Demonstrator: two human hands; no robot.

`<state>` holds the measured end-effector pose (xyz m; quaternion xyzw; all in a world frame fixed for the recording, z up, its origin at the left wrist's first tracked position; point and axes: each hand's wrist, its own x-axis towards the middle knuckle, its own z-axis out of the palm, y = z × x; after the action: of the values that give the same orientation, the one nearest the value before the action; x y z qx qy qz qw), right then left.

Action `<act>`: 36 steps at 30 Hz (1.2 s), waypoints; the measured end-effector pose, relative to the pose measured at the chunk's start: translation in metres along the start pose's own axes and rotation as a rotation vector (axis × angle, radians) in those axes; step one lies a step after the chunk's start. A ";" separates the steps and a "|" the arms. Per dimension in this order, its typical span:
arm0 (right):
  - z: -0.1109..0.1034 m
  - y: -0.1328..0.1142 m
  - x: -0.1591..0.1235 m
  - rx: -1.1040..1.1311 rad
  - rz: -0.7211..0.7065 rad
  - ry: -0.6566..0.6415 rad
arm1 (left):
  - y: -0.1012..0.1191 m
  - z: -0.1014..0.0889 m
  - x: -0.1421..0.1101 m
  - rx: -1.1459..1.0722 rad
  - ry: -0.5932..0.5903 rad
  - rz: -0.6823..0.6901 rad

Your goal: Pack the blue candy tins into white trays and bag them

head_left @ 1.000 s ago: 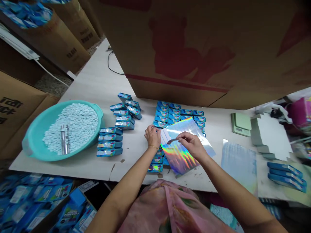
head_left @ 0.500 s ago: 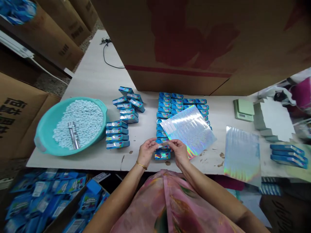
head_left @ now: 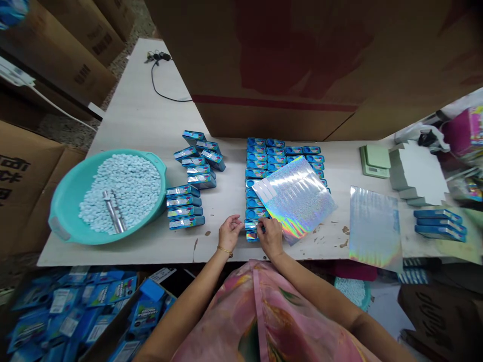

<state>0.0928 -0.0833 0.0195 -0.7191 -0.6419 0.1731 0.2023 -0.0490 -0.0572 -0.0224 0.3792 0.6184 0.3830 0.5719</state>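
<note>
Rows of small blue boxes (head_left: 256,165) stand on edge in the middle of the table, round-marked ends up. My right hand (head_left: 270,236) has its fingers curled together at the right end of a shiny sticker strip (head_left: 250,224), which lies across a box near the front of the left column. The fingertips cover that end. Just left of the box, my left hand (head_left: 230,233) hovers with fingers bent and apart, holding nothing. A holographic sticker sheet (head_left: 296,198) lies slantwise over the boxes, with several strips gone from its upper left corner.
At left, a turquoise basin (head_left: 60,201) holds pale blue pellets and a metal scoop (head_left: 113,211). More blue boxes (head_left: 184,208) stand beside it. A big carton (head_left: 287,65) rises behind. A green scale (head_left: 375,161), a second shiny sheet (head_left: 373,226) and stacked boxes (head_left: 439,224) are at right.
Both hands held the sticker strip stretched between them; now it lies on the box. My left hand has let go and opened, while the right fingers have come down onto the strip's right end.
</note>
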 end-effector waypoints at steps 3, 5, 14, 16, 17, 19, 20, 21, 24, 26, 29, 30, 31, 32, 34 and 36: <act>-0.011 0.002 -0.001 -0.172 -0.123 -0.104 | -0.011 0.000 -0.001 0.121 0.034 0.025; -0.020 0.004 -0.002 -0.256 -0.242 -0.210 | -0.015 -0.003 -0.005 0.252 0.061 0.076; -0.037 0.032 0.025 -0.119 -0.311 -0.241 | 0.049 0.018 0.021 0.560 0.130 0.466; -0.045 0.045 0.054 -0.015 -0.276 -0.108 | 0.075 0.042 0.047 0.640 0.106 0.521; -0.050 0.051 0.072 0.010 -0.274 -0.054 | 0.085 0.054 0.059 0.696 0.100 0.514; -0.057 0.061 0.110 -0.004 -0.299 0.000 | 0.099 0.078 0.082 0.808 0.090 0.456; -0.059 0.064 0.128 -0.039 -0.321 -0.003 | 0.102 0.087 0.090 0.848 0.097 0.416; -0.059 0.066 0.144 -0.085 -0.350 -0.027 | 0.102 0.095 0.096 0.872 0.111 0.382; -0.054 0.066 0.176 -0.235 -0.477 -0.160 | 0.094 0.107 0.103 0.869 0.176 0.340; -0.050 0.063 0.184 -0.314 -0.575 -0.244 | 0.087 0.109 0.102 0.847 0.200 0.351; -0.047 0.062 0.183 -0.380 -0.683 -0.310 | 0.081 0.108 0.099 0.834 0.220 0.376; -0.047 0.064 0.182 -0.390 -0.712 -0.326 | 0.081 0.109 0.098 0.835 0.229 0.383; -0.048 0.065 0.181 -0.395 -0.741 -0.341 | 0.081 0.109 0.098 0.836 0.238 0.390; -0.049 0.067 0.179 -0.393 -0.767 -0.357 | 0.081 0.110 0.097 0.836 0.247 0.394; -0.053 0.070 0.173 -0.363 -0.786 -0.374 | 0.080 0.111 0.097 0.833 0.263 0.400; -0.064 0.069 0.163 -0.280 -0.727 -0.339 | 0.079 0.112 0.098 0.822 0.271 0.403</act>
<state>0.2028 0.0675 0.0410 -0.4280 -0.8951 0.1174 0.0423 0.0594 0.0693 0.0029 0.6331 0.7016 0.2561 0.2032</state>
